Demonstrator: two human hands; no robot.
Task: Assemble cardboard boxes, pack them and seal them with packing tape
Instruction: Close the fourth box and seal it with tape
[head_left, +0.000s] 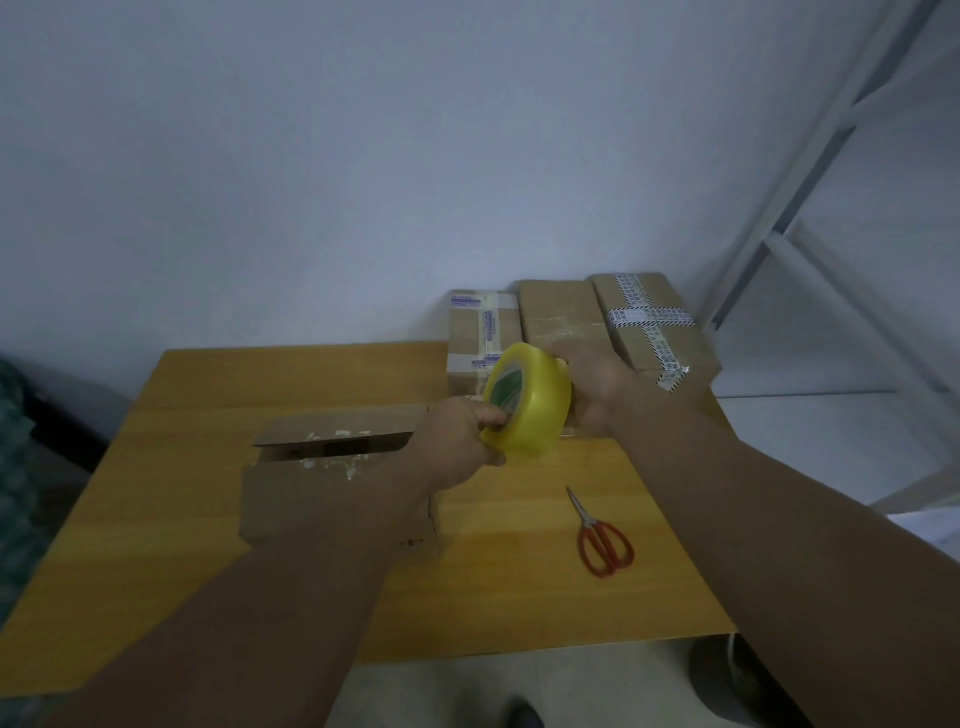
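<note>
Nearest us, the red scissors (602, 535) lie on the desk (156, 493), handy for cutting. Just beyond, the cardboard box (332, 467) waits with a gap between its flaps, not yet sealed. We hold the yellow tape roll (527, 402) by its right end. Our left hand (457, 441) pinches the near rim, probably hunting the free end, while our right hand (592, 389) clasps the far side, steadying it. Three taped boxes (563, 317) are parked at the far edge.

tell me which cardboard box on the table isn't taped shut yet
The near-left box: its flaps gape over a dark gap, untaped. The far boxes, left, middle and right, are closed and taped.
</note>
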